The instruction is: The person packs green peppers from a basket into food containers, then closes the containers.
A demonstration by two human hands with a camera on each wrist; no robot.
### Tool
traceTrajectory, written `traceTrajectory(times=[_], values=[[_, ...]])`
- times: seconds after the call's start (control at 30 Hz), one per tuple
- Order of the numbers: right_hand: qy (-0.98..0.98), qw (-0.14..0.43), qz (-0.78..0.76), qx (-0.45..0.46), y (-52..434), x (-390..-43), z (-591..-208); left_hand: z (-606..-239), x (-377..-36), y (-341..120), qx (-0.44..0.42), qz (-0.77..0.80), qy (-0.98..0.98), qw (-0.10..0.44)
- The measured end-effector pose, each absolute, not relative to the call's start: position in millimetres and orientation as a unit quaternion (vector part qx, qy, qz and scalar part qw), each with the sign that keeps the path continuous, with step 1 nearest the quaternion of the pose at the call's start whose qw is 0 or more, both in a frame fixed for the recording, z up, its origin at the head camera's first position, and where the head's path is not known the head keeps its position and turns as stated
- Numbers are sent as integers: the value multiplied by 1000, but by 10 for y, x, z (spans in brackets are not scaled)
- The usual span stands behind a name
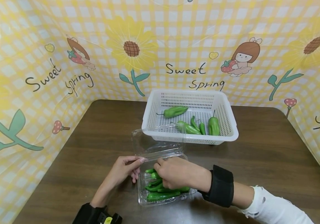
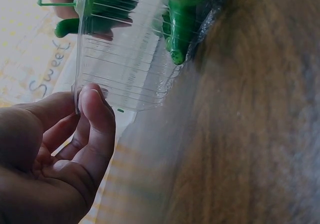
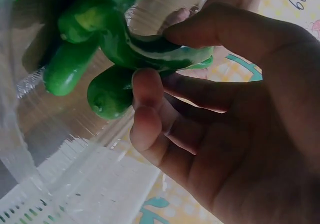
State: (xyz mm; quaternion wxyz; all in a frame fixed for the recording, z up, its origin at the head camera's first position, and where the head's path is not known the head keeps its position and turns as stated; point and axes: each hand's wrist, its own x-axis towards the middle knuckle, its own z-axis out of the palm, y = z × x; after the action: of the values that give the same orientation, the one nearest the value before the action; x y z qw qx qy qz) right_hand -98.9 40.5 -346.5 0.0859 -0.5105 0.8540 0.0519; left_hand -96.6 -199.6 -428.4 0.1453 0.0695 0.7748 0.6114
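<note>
A clear plastic clamshell box point(image 1: 139, 194) with several green peppers point(image 1: 163, 196) in it stands near the table's front, its lid point(image 1: 158, 144) tipped back toward the basket. My left hand point(image 1: 122, 170) pinches the box's left rim between thumb and fingers; the left wrist view shows this grip on the thin plastic edge point(image 2: 78, 73). Inside the box, my right hand point(image 1: 178, 173) covers some peppers from above. In the right wrist view, its thumb and fingers pinch a curved green pepper point(image 3: 155, 53) just over other peppers point(image 3: 110, 91).
Behind the box is a white perforated basket point(image 1: 232, 130) holding several green peppers point(image 1: 214, 126). The lid overlaps the basket's front edge in the head view. A yellow checked cloth point(image 1: 176, 34) rises behind and beside the brown wooden table point(image 1: 93, 137).
</note>
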Motion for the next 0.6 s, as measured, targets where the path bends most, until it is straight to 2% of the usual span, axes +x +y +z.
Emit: traceTrajectory(times=[0.4, 0.6], values=[[848, 42, 59, -526, 383, -1012, -3629, -4285, -958, -1977, 69, 613, 773, 147], [849, 39, 70, -522, 381, -1042, -3670, -4279, -958, -1975, 68, 616, 770, 150]])
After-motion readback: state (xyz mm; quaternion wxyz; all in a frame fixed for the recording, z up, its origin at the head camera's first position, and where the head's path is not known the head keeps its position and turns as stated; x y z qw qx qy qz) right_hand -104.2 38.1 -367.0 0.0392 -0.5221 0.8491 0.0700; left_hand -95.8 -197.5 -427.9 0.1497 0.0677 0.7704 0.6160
